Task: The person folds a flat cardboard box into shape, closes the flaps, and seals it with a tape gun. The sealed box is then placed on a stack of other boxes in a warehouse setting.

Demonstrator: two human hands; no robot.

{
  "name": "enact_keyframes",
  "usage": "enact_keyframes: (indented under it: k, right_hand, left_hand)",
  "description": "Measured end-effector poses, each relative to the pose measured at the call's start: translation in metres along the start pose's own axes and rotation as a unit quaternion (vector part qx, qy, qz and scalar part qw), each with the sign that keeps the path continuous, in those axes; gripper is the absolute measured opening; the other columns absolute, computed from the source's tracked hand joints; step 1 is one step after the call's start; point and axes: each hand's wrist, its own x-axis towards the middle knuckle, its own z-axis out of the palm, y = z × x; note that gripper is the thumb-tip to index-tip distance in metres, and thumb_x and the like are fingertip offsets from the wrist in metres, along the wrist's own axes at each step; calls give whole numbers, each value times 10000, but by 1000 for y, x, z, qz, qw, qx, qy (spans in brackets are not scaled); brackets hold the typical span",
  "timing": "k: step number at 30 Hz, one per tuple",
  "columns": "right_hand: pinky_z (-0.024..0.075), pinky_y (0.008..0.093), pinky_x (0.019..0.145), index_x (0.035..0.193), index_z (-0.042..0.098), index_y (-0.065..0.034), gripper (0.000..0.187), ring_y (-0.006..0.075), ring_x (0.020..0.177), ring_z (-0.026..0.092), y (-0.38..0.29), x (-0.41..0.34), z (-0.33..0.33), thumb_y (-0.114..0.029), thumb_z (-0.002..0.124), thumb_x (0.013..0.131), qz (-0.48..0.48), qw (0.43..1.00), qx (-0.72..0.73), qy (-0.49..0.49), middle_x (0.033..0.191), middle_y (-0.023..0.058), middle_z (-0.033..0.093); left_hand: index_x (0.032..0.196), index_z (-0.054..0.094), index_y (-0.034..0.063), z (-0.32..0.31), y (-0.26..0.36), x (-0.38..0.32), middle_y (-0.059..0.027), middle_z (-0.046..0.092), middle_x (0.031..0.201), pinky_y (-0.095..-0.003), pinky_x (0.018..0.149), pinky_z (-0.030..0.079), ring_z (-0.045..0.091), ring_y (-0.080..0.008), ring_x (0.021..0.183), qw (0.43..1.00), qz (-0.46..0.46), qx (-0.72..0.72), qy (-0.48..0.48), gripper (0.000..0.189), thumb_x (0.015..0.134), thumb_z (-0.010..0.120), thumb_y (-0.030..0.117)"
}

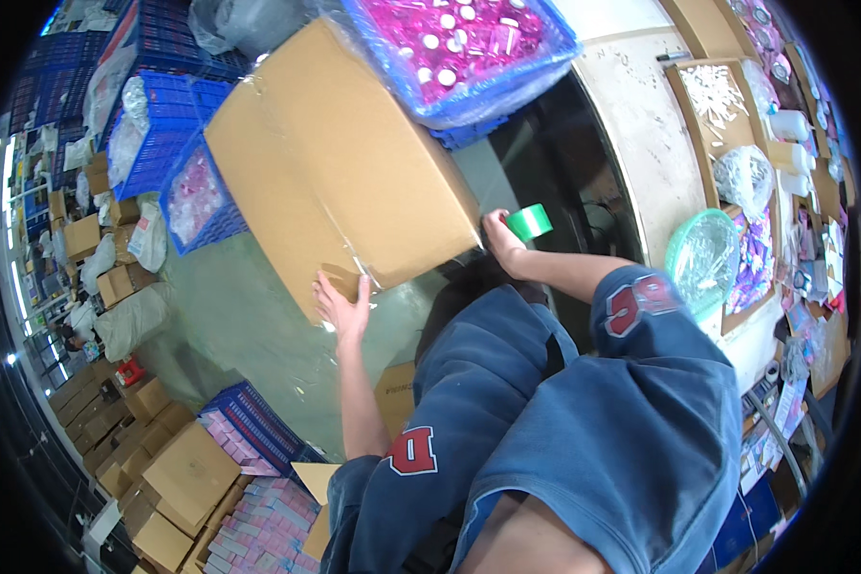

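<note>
A large cardboard box (337, 165) lies before me, with clear tape (337, 233) along the middle seam of its top. My left hand (343, 307) rests on the near left part of the box, fingers spread, the thumb beside the taped seam. At the near right corner is my right hand (504, 240), curled around a roll of green tape (531, 222) that sticks out to its right. The grip on the roll is partly hidden by the hand itself.
A blue crate (473, 107) of pink bottles with white caps stands beyond the box. Blue crates (168, 115) stand at left. On the right, a worktable (649, 143) holds a green basket (671, 251). Cartons (190, 466) and stacked pink packs (265, 527) lie at lower left.
</note>
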Motion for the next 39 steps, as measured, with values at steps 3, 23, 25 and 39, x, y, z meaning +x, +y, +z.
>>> enact_keyframes:
  k: [3, 23, 25, 39]
  right_hand:
    - [449, 564, 900, 1174, 733, -183, 384, 332, 1119, 554, -8, 17, 42, -414, 666, 875, 54, 940, 326, -82, 1173, 85, 654]
    - [483, 336, 1008, 1379, 460, 17, 599, 214, 1167, 604, 53, 51, -126, -50, 618, 806, 176, 363, 888, 221, 1223, 123, 626]
    - [471, 365, 1042, 1410, 437, 27, 650, 280, 1200, 613, 21, 55, -167, -114, 662, 817, 245, 448, 835, 206, 1245, 194, 632]
    - [521, 482, 950, 1058, 727, 16, 575, 447, 1119, 637, -73, 87, -414, -504, 617, 839, 25, 821, 570, 21, 1130, 317, 642]
  left_hand:
    - [1610, 86, 74, -8, -4, -1, -286, 147, 1634, -595, 1228, 1, 90, -419, 1541, 999, 5, -52, 4, 1073, 884, 635, 643]
    - [1596, 196, 201, -60, -167, 70, -287, 497, 1454, -478, 1119, 363, 493, -439, 1331, 919, -166, -350, 72, 835, 974, 333, 740]
    - [1582, 238, 188, -70, -211, 67, -254, 488, 1475, -484, 1129, 346, 471, -418, 1354, 905, -165, -384, 74, 830, 973, 339, 744]
    - [1580, 258, 34, -124, -456, 11, -197, 374, 1582, -413, 1204, 253, 300, -320, 1493, 823, -185, -508, 175, 793, 1026, 447, 569]
